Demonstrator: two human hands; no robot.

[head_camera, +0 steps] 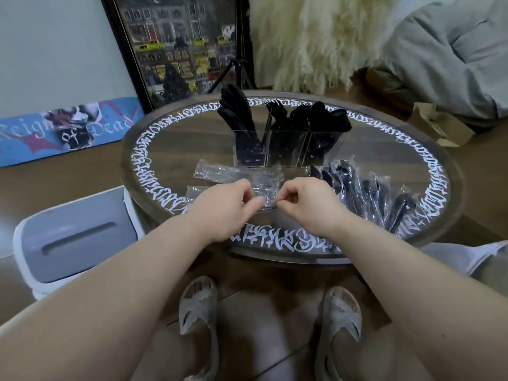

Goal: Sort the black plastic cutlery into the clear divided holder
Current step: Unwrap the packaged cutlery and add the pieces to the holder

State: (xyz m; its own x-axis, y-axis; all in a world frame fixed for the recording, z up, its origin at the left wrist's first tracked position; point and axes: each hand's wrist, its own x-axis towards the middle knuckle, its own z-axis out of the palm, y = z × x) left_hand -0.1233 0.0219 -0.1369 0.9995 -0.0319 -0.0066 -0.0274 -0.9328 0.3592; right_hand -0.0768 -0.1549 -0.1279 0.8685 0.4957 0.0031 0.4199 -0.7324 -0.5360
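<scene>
While both hands work at one packet, status is as follows.

Grip: left hand (228, 204) and right hand (305, 200) are close together, fingers curled, each pinching an end of a clear wrapper (264, 200) held between them just above the round table (170, 149); whether a piece of cutlery is inside it I cannot tell.

Holder: clear divided holder (286, 147) stands beyond the grip, well apart from it, upright on the table.

Done: all three visible compartments already carry black cutlery (236, 111); the one farthest to the left of the grip line is packed with long handles, the other two hold mixed dark heads I cannot sort by type.

Spent wrappers: flat clear sleeves (220, 173) lie just beyond and to the left of the grip, apparently empty.

Left to do: heap of wrapped cutlery packets (368, 193) lies to the right of the grip, unopened as far as can be seen.

Judgement: past the midpoint, probably; the pinched wrapper looks to be the step in hand, then the heap.
</scene>
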